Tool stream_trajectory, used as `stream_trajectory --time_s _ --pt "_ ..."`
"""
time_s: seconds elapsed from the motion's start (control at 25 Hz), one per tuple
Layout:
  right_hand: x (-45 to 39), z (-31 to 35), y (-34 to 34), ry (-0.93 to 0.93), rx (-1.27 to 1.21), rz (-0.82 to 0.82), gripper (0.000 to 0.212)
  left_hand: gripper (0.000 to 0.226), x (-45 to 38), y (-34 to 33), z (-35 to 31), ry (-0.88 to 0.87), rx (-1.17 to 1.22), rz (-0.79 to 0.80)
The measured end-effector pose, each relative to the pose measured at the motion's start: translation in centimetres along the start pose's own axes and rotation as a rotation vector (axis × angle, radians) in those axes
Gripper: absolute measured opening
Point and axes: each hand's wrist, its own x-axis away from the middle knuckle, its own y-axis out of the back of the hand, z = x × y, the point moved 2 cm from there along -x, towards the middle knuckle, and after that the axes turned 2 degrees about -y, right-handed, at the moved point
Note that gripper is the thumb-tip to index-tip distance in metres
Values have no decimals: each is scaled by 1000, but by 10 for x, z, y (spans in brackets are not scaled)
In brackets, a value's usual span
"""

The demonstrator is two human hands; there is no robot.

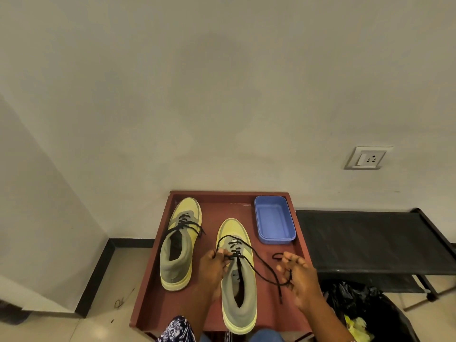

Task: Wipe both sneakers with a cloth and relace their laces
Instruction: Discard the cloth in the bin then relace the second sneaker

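in the head view, a reddish-brown low wooden table with a raised rim point(158, 272) stands against a plain pale wall, and a shallow blue plastic rectangular tub point(274, 219) sits at its far right corner, just beyond and to the right of the nearer shoe. a black slatted metal rack point(365, 240) adjoins the table on the right, with a black plastic bag point(357, 299) under it and something yellow showing at the bag's lower edge. a white wall socket point(367, 158) is mounted above the rack. on the table, the yellow and grey-green left sneaker with black laces point(179, 245) lies to the left, well apart from the hands, its long axis running away from the person with the toe toward the wall and its lace ends draped loosely over both sides. the matching yellow and grey-green right sneaker point(238, 280) lies nearer, at the table's front edge, also toe toward the wall and heel toward the person. the left hand point(213, 267) rests against this shoe's left side, fingers curled, pinching the thin black shoelace point(261, 265) at the eyelets. the right hand point(299, 277) is to the right of the shoe, above the table, fingers curled around the lace's free end, which loops above the fingers and hangs below them.
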Motion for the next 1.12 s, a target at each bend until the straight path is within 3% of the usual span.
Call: stream_trajectory --time_s 0.16,0.24,0.36,0.44,0.6,1.12 --pt "-7 -9 -6 218 688 -183 25 25 -1 0 2 0 5 2" --pt "-4 -5 -19 348 945 -149 24 24 -3 0 3 3 12 -4" --pt "0 -6 -45 461 967 127 22 21 -6 0 5 9 7 -9" --pt "-8 -13 -58 417 1007 252 21 20 -8 1 7 0 -3 -3" --pt "0 -8 -75 414 1039 202 13 14 -11 3 10 -26 -25 30" --pt "-5 0 -69 451 1109 121 20 15 -22 12 17 -142 -128 -27"
